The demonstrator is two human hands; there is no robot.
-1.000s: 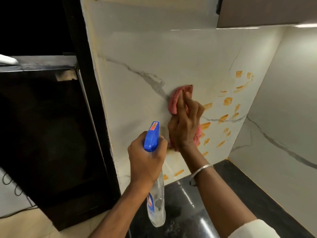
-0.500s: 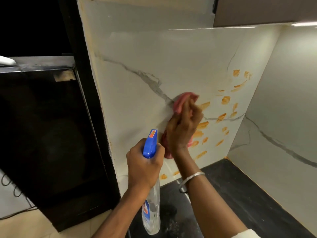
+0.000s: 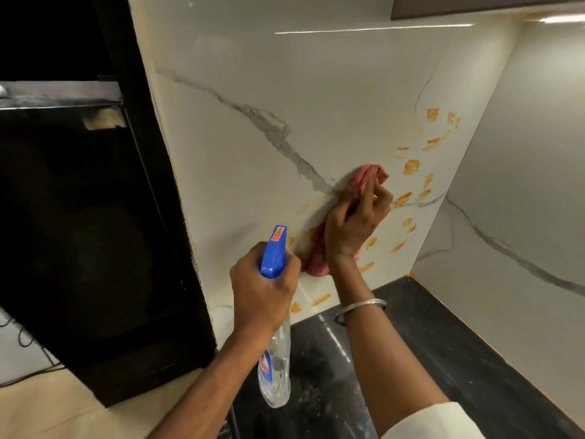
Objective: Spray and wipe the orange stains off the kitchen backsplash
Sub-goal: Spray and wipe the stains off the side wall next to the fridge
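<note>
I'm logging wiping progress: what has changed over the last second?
The right hand has slid the pink cloth rightward along the backsplash, further into the orange stains. Faint orange smears now show to its left. Nothing was taken or let go. The left hand still grips the spray bottle, hardly moved.

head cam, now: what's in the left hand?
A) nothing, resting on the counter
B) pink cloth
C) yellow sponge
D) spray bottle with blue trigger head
D: the left hand grips the spray bottle at its neck, just under the blue trigger head, while the right hand holds the pink cloth against the backsplash.
</note>
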